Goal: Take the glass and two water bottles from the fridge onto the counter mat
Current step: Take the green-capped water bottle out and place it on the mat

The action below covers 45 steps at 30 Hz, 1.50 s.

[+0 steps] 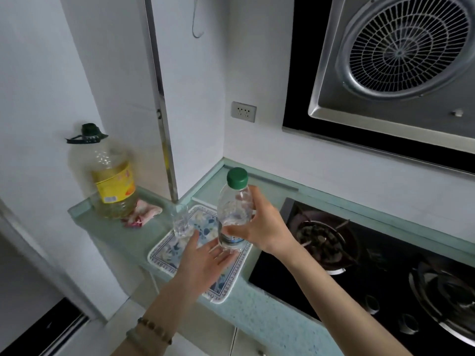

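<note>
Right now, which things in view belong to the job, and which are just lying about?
Job: water bottle, gripped by right hand; glass, standing on mat; left hand, open by the bottle's base.
Lying about: oil jug, cloth, gas stove, range hood, wall socket.

clear water bottle (pixel 234 214) green cap (pixel 237 178), blue-white floral mat (pixel 180 249)

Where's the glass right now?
In the head view, the glass stands on the mat, by its left edge, left of the water bottle, near the left hand.
</note>
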Available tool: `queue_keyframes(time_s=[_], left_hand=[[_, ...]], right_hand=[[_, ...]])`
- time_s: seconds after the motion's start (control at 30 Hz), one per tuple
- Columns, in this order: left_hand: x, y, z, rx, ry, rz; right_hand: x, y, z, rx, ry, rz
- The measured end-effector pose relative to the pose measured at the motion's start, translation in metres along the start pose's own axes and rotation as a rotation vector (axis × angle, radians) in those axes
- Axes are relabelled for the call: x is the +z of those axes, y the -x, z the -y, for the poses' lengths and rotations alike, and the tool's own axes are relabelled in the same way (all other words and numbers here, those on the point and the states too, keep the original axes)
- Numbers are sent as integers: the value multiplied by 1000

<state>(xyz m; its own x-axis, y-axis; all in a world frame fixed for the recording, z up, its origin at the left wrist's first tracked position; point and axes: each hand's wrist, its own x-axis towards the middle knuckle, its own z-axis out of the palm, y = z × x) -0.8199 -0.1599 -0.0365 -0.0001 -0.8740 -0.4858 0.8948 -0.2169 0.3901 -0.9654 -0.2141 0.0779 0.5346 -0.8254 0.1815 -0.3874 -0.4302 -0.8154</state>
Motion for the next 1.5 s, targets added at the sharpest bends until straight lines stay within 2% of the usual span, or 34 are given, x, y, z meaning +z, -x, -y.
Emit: queue_keyframes(time_s=[0.17, 0.3, 0.4, 0.5, 0.67, 0.77, 0.9, 1.0, 1.17, 1.33, 1.5], left_hand=[[-16, -34, -18, -26, 34, -116], [-31, -54, -26, 10, -61, -217], [-45, -67, -30, 5, -188, -214], [-58, -85, -34, 42, -414, -189], [-78, -109, -46, -62, -528, -283], [-92, -121, -58, -29, -740, -302], [-102, -140, -70, -60, -621, -274], [-104, -154, -78, -109, -782, -230], [-109, -175, -87, -264, -680, -286], [-111, -184, -89, -202, -675, -289], [-118, -186, -97, -312, -699, -239]], right_hand=[[21, -41, -29, 63, -11, 64], [42, -65, -55, 102, -39, 128], [57, -78, -77, 147, -64, 173], [72, -89, -96, 156, -66, 210], [92, -102, -118, 167, -75, 192], [104, -108, -131, 220, -76, 179], [121, -113, -144, 293, -41, 161], [131, -118, -148, 348, -28, 122], [144, -124, -152, 383, 15, 82], [157, -128, -156, 387, 37, 73], [163, -129, -160, 404, 44, 85]])
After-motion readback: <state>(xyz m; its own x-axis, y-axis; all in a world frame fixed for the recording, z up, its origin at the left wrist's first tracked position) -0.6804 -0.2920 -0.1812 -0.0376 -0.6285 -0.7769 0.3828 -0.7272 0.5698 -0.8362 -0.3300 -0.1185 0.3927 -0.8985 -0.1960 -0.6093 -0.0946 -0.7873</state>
